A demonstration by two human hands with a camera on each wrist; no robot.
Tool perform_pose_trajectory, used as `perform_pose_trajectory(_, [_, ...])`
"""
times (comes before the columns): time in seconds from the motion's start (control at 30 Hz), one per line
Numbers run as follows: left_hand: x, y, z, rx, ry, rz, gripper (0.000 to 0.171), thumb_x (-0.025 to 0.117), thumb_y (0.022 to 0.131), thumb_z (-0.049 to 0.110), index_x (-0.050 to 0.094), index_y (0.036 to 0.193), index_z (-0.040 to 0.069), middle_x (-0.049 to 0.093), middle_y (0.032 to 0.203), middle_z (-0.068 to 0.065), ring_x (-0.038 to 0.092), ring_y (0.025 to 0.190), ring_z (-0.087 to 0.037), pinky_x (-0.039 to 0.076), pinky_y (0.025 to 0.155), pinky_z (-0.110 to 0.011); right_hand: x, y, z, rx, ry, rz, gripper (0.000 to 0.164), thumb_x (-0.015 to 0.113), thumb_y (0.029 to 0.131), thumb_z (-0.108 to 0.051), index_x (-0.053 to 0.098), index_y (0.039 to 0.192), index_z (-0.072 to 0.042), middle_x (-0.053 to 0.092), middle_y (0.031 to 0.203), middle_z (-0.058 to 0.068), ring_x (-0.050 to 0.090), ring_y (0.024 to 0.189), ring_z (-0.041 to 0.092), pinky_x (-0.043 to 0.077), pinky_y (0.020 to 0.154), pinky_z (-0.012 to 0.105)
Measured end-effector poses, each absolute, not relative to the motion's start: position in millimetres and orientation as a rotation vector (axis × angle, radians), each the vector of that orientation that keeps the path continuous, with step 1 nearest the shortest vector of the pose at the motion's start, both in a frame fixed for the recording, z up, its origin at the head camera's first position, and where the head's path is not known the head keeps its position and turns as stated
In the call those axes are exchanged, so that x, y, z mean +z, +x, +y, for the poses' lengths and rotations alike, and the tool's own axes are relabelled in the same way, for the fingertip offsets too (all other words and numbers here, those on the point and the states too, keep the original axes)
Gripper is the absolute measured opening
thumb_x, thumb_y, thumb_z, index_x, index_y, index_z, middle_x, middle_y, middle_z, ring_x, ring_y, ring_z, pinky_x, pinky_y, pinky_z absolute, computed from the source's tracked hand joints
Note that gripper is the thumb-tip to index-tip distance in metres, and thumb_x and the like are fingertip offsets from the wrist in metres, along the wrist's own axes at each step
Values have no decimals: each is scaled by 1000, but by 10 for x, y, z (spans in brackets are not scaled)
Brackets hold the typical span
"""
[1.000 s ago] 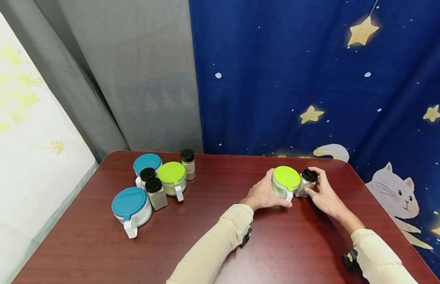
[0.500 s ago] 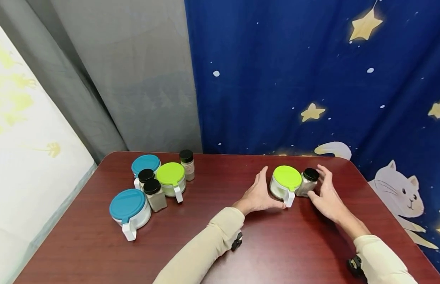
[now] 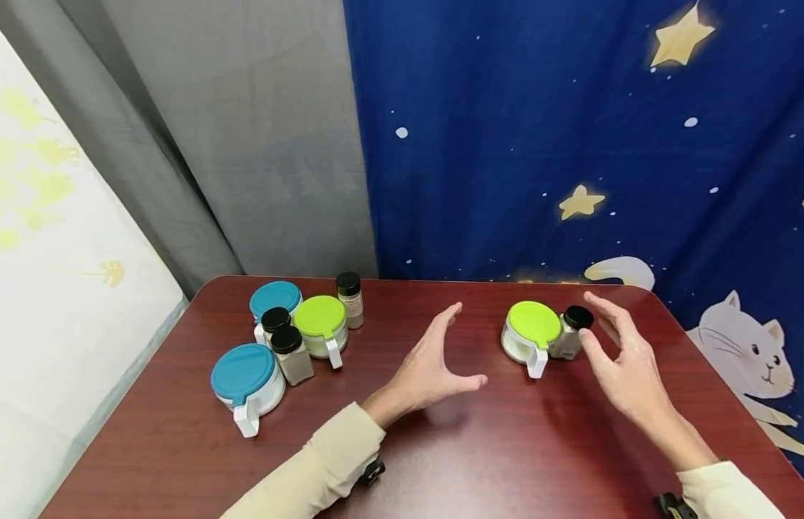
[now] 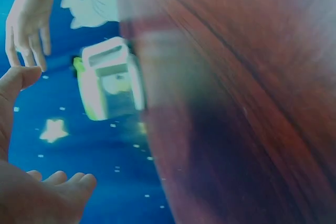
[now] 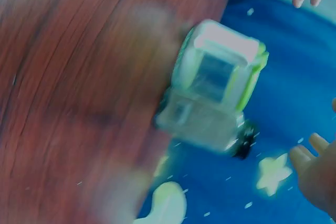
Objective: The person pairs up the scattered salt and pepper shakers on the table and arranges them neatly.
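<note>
On the right part of the table a round jar with a lime green lid [image 3: 533,324] stands with its white handle toward me. Close against its right side is a square glass shaker with a black cap [image 3: 577,326]. My left hand [image 3: 427,367] is spread in the air left of the jar, thumb and fingers wide apart, holding nothing. To the right of the shaker, my right hand [image 3: 629,364] is raised with parted fingers, nothing in it. The right wrist view shows the jar [image 5: 215,66] and shaker [image 5: 202,121] side by side, slightly blurred.
At the table's left stand two blue-lidded jars [image 3: 244,373], another green-lidded jar [image 3: 320,318], and black-capped shakers [image 3: 291,353], one of them a taller spice bottle [image 3: 350,299] near the back edge. A blue curtain [image 3: 473,144] hangs behind the table [image 3: 440,461].
Both hands have let go and drawn away: the left from the green-lidded jar toward the left, the right from the shaker, to the right. Jar and shaker stay standing together.
</note>
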State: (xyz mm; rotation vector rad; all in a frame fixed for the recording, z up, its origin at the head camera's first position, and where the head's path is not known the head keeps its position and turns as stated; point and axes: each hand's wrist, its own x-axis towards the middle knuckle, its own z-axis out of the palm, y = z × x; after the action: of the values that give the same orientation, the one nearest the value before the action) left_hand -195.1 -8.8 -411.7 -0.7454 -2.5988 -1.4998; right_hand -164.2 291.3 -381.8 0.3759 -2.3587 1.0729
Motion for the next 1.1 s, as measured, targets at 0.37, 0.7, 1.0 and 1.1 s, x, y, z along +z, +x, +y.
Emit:
perform_pose_trajectory(0.37, [-3996, -1485, -396, -1693, -888, -2441, 109, 93, 72, 25, 26, 158, 30, 35, 158, 16, 33, 144, -7, 35, 113, -40, -3694, -1221, 2576, 1196, 557, -2360, 61, 65, 90, 17, 53, 145, -8, 57, 141, 11, 58, 120, 2, 45, 95, 15])
perform_pose_trajectory(0.7, [-3990, -968, -1115, -1498, -796, -2655, 108, 92, 77, 33, 21, 158, 40, 34, 157, 22, 35, 143, -8, 39, 110, -50, -3980, -968, 2329, 1278, 729, -2488, 54, 66, 93, 11, 56, 141, -11, 61, 137, 3, 59, 123, 15, 48, 98, 25])
perform_pose_trajectory(1.0, [-4026, -750, -1682, -1652, -948, -2577, 94, 82, 89, 19, 21, 161, 25, 41, 157, 5, 44, 140, -19, 41, 108, -35, -4139, -866, 2079, 1042, 844, -3041, 40, 60, 105, -31, 56, 144, -29, 56, 137, -16, 55, 122, 10, 47, 103, 40])
perform_pose_trajectory(1.1, [-4016, -750, -1841, -1790, -998, -2409, 88, 77, 90, 2, 26, 160, 14, 42, 156, -9, 43, 140, -25, 39, 109, -31, -4181, -906, 1963, 995, 953, -3013, 39, 60, 105, -29, 57, 144, -25, 58, 136, -15, 56, 121, 10, 48, 101, 41])
